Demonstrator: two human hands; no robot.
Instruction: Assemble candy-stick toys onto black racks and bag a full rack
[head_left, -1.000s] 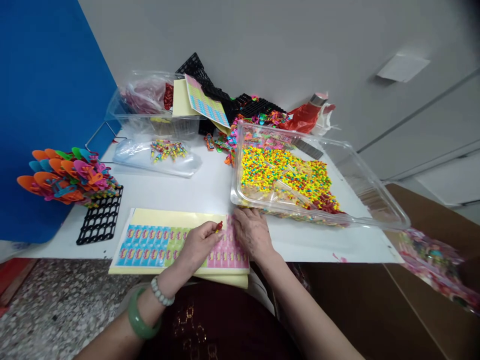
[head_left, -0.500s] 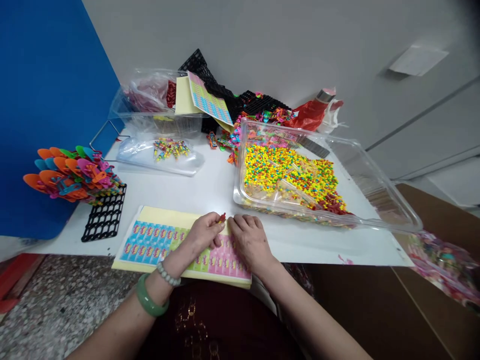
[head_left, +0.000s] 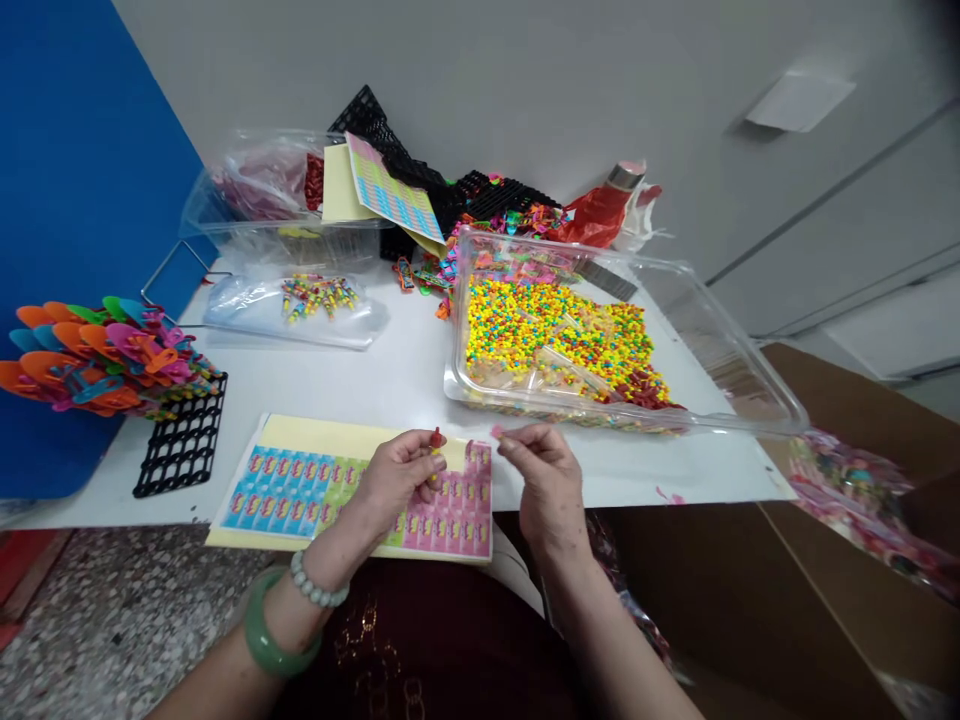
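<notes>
Fingers of the left hand (head_left: 391, 480) are pinched upon a small tube (head_left: 436, 439), red at its upper tip and yellow below, held roughly upright above the label sheet (head_left: 281, 487). Fingers of the right hand (head_left: 555, 490), well apart from the left and just past the sheet's right edge, meet at the tips on a small pink piece (head_left: 496, 432), apparently a label, though too small to identify with certainty. Far left of both sets of fingers, coloured plastic pieces (head_left: 97, 345) project from a black rack (head_left: 184, 440). Beyond the left fingers and to their left, a clear bag (head_left: 244, 312) lies on the counter (head_left: 330, 385), a cluster of small filled tubes (head_left: 321, 298) upon it. Beneath the left fingers extends the label sheet, printed in blue, green and pink blocks. Beyond the right fingers, and reaching to their right, a clear tray (head_left: 453, 376) contains multicoloured pellets (head_left: 555, 325), mostly yellow. Farthest right of the fingers stands a brown carton (head_left: 840, 490).
</notes>
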